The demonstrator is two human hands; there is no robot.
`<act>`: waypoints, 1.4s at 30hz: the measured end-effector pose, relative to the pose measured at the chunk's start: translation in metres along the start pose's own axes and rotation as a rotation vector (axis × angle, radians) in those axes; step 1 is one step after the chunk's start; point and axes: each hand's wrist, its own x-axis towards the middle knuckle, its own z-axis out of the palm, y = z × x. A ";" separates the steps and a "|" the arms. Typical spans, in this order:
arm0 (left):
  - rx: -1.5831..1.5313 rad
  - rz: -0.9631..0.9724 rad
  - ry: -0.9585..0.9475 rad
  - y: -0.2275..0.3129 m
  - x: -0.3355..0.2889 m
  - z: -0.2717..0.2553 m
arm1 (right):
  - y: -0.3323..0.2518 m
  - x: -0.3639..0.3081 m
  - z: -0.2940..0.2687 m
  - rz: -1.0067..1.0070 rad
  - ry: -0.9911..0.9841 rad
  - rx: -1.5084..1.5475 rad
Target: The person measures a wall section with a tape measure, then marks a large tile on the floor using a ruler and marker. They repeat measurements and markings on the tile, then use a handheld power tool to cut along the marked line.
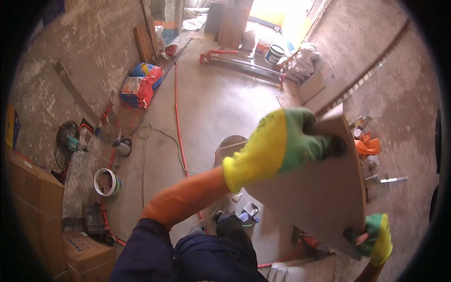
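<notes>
Low and to the right of centre in the head view, I hold a slab (pixel 310 197), grey-brown and broad, tilted above the floor (pixel 216 98). My left hand (pixel 291 141), in a yellow and green glove, reaches across from the lower left and grips the slab near its upper end, the fingers bent and pressed to it, their dark tips blurred. My right hand (pixel 378 238), gloved alike, pinches the slab's lower right corner, the fingers curled in at the edge. A tub (pixel 230 143) stands just beyond my left wrist, partly hidden by the glove and the slab.

To the left, a red hose (pixel 178 120) runs along the floor, and a white bucket (pixel 108 182) with brown stuff inside stands near the wall. A teal drill (pixel 73 143) lies beyond it, with red and blue bags (pixel 138 89) farther on. Cardboard boxes (pixel 89 251) fill the lower left corner.

Well ahead, a red and silver frame (pixel 246 66) lies across the floor. To the right, just past the slab, I see an orange bag (pixel 368 145) by the wall.
</notes>
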 end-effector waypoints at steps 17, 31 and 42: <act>-0.101 -0.137 0.487 -0.093 0.106 -0.117 | 0.036 0.308 -0.018 -0.566 -0.320 -0.253; 0.053 -0.231 0.351 -0.125 0.130 -0.158 | 0.297 0.234 0.138 0.501 0.495 0.933; -0.142 -0.510 0.258 -0.331 0.092 -0.157 | 0.237 0.281 0.455 0.537 0.327 1.818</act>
